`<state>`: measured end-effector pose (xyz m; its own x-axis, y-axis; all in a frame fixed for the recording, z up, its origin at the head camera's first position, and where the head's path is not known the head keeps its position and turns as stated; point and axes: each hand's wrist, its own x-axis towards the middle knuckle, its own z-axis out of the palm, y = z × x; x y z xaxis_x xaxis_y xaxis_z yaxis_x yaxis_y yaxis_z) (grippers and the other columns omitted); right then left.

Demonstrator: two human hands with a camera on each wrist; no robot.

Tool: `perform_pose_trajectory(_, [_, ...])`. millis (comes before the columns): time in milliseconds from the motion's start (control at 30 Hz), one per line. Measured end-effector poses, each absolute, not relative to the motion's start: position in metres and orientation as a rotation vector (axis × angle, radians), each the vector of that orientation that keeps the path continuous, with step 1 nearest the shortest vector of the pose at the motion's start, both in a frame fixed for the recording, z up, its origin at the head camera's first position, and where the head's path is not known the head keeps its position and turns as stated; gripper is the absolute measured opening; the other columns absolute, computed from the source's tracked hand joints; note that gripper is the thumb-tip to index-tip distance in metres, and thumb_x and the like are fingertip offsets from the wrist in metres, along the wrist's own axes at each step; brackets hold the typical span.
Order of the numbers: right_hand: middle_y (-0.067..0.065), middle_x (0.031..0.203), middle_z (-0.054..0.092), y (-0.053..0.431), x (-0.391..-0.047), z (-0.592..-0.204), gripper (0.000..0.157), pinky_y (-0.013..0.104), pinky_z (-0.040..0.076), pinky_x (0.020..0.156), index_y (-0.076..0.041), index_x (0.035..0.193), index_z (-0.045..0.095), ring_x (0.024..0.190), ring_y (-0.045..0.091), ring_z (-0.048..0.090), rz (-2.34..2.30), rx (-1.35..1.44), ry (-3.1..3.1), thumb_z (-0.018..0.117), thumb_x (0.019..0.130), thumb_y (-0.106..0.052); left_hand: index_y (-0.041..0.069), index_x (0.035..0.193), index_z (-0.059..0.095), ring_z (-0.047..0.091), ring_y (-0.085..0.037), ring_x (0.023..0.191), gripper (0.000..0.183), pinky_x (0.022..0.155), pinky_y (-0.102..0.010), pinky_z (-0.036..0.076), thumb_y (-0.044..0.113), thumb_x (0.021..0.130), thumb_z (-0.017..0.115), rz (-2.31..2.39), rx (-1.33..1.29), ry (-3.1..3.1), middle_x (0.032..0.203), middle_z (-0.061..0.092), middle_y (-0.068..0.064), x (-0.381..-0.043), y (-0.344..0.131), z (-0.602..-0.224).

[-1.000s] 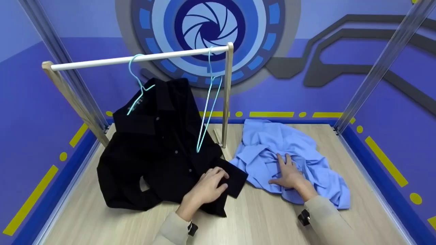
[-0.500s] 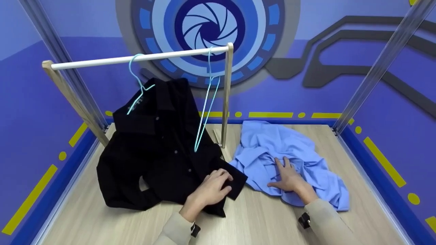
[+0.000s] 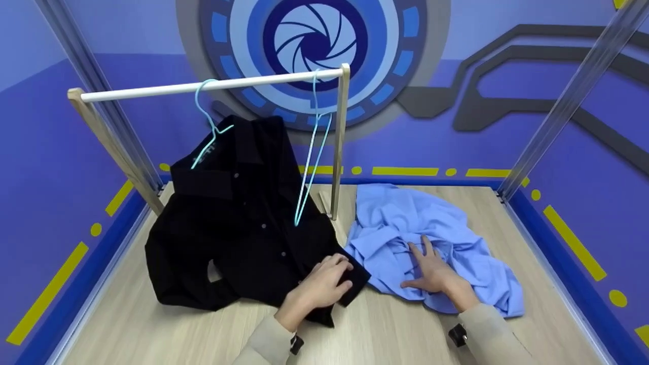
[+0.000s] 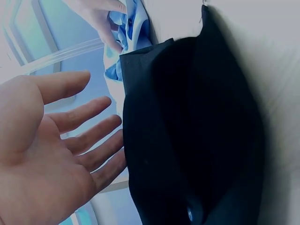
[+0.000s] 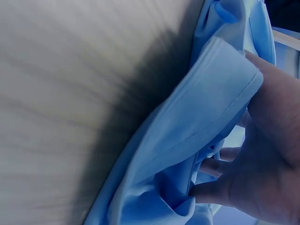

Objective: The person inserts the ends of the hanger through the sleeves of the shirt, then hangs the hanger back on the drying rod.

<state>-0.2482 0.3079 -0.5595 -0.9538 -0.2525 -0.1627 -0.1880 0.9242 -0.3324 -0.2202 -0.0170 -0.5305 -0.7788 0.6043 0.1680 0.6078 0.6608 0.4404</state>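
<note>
A black button-up shirt (image 3: 203,243) hangs partly from a light-blue hanger (image 3: 213,133), its lower part spread over the table. My left hand (image 3: 324,284) rests on its lower right part near the cuff; in the left wrist view the fingers (image 4: 86,115) are extended, fingertips right at the black cloth (image 4: 154,140). A crumpled light-blue shirt (image 3: 405,208) lies to the right. Fingers and thumb spread, my right hand (image 3: 438,271) presses into its middle folds. In the right wrist view, a blue stitched band (image 5: 206,108) partly hides that hand's fingers.
A clothes rack with a white rod (image 3: 258,81) and wooden posts (image 3: 338,147) stands at the back left. A bare light-blue hanger (image 3: 309,172) hangs at its right end. Patterned blue walls (image 3: 557,203) and metal posts enclose the wooden table (image 3: 385,334).
My left hand slides right and slightly nearer along the black shirt, and the cuff shifts a little nearer. The blue shirt's back edge shifts slightly left and nearer under my right hand.
</note>
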Motion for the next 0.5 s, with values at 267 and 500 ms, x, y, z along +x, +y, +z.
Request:
perform_pose_trajectory(267, [0.038,0.161,0.008,0.308,-0.246,-0.559,0.112,0.081,0.026,0.1,0.004,0.159,0.026,0.133,0.073,0.018,-0.517,-0.361,2.88,0.085,0.081,-0.05,0.002,0.133,0.061,0.05,-0.026,0.126,0.038,0.103,-0.044,0.045,0.019,0.1,0.065,-0.721,-1.049,-2.83,0.136,0.054,-0.01,-0.221,-0.008,-0.531])
perform_pose_trajectory(500, [0.039,0.159,0.017,0.309,-0.237,-0.56,0.11,0.079,0.029,0.101,0.003,0.158,0.029,0.133,0.072,0.022,-0.524,-0.383,2.879,0.088,0.079,-0.047,-0.002,0.142,0.054,0.043,-0.032,0.136,0.05,0.108,-0.048,0.042,0.02,0.1,0.066,-0.727,-1.037,-2.859,0.145,0.046,-0.018,-0.219,0.0,-0.537])
